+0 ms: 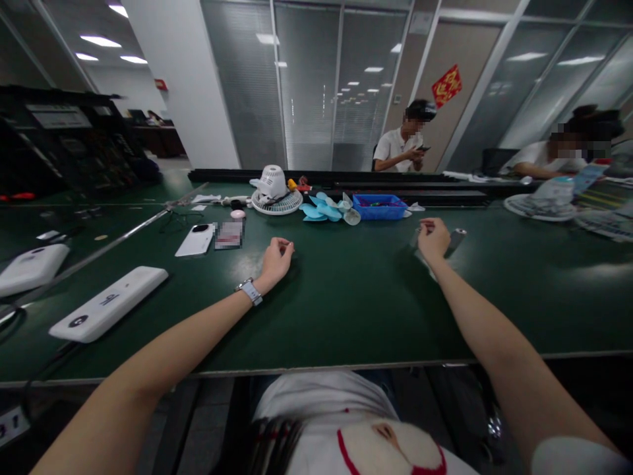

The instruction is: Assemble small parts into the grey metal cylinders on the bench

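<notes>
My left hand (pixel 277 261), a watch on its wrist, is held over the green table (pixel 346 297) with its fingers curled together. Whatever may be inside those fingers is hidden. Further right, my right hand (pixel 434 239) is also closed, fingertips pressed together. Beside and partly behind it shows a shiny cylinder-like object (pixel 457 239), with some clear material under the hand. I cannot tell whether the right fingers grip it. Light blue fan blades (pixel 324 208) and a blue tray (pixel 380 208) of small parts sit beyond, between the two hands.
A white fan base with a round grille (pixel 277 201) stands at the back. Left of my left hand lie a white phone (pixel 195 241) and a dark-edged card-like item (pixel 229 234). A long white device (pixel 111 305) rests at the left. Two people sit across the table.
</notes>
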`<action>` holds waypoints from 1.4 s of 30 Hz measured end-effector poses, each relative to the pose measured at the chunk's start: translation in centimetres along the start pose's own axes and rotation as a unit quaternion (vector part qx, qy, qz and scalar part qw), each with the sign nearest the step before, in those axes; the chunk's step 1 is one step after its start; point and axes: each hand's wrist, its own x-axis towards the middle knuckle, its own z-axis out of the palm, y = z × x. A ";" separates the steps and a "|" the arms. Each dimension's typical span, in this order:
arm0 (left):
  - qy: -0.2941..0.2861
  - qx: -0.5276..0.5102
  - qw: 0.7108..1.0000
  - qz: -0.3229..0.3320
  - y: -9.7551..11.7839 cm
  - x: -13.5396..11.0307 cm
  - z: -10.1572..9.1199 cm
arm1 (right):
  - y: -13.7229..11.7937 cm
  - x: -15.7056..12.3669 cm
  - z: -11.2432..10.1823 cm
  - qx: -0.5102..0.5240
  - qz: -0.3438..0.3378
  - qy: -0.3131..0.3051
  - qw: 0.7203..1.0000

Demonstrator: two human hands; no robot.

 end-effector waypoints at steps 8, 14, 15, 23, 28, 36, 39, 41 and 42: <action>-0.002 -0.005 1.000 0.003 0.1 -0.1 0.0 | 0.4 0.3 0.2 -0.031 0.005 -0.003 1.000; 0.000 0.000 1.000 0.004 0.1 -0.1 0.0 | 0.0 0.0 -0.3 -0.089 -0.019 -0.029 0.995; 0.000 0.001 1.000 0.004 0.1 -0.1 0.0 | -0.1 0.0 -0.4 -0.093 -0.023 -0.032 0.995; -0.003 -0.003 1.000 0.004 -0.1 0.0 0.0 | 0.6 -0.1 0.3 -0.051 -0.002 0.004 0.999; -0.007 0.002 1.000 0.008 0.1 0.0 -0.1 | 1.5 -0.5 2.0 0.012 0.111 0.019 0.994; -0.010 0.005 1.000 0.003 0.2 -0.1 -0.2 | 1.9 -0.4 2.8 0.028 0.245 0.004 0.969; -0.006 0.007 1.000 0.010 0.0 0.0 0.0 | 1.6 -0.6 2.6 0.042 0.240 0.014 0.970; -0.002 0.007 1.000 0.011 -0.1 0.1 0.1 | 1.3 -0.7 2.5 0.039 0.241 0.012 0.970; 0.000 0.005 1.000 0.011 -0.2 0.1 0.1 | 1.0 -0.8 2.4 0.033 0.245 0.011 0.969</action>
